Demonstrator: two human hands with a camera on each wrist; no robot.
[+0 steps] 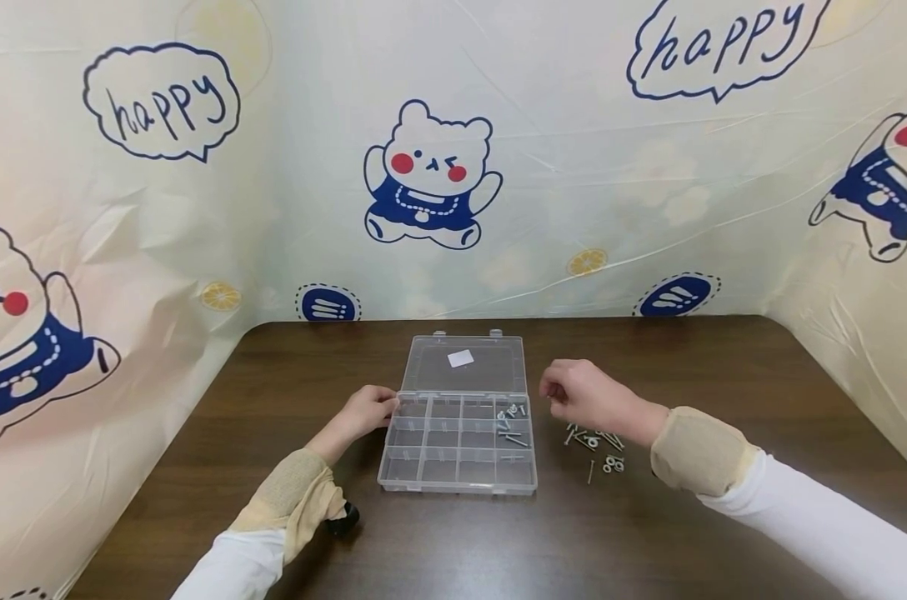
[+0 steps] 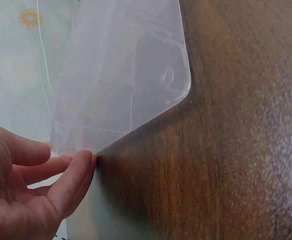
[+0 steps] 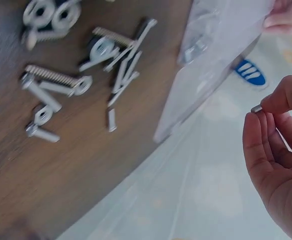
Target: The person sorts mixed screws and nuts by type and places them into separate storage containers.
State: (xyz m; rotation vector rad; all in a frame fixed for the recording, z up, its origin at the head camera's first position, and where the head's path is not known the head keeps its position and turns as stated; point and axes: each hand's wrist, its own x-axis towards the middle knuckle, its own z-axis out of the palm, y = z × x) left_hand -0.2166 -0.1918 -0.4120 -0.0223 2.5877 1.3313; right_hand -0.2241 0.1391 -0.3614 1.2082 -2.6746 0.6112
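Observation:
A clear divided plastic box [image 1: 442, 487] lies with its lid [image 1: 491, 367] folded back; several screws [image 1: 512, 411] lie in its right column. The left hand [image 1: 367, 410] holds the box's left side near the hinge, thumb and fingers at the corner of the clear plastic [image 2: 135, 75] in the left wrist view. Above the table, right of the box, the right hand [image 1: 584, 392] pinches a small metal piece [image 3: 256, 108] between thumb and fingers. Below that hand lies a loose group of screws, nuts and washers [image 1: 592, 442], seen closer as bolts [image 3: 40, 92] in the right wrist view.
The brown wooden table [image 1: 453, 542] reaches back to a printed curtain [image 1: 573, 208]. A small white label [image 1: 460, 358] is on the lid. A black object [image 1: 343, 521] is at the left wrist. Nuts [image 1: 613, 464] lie at the near end of the loose hardware.

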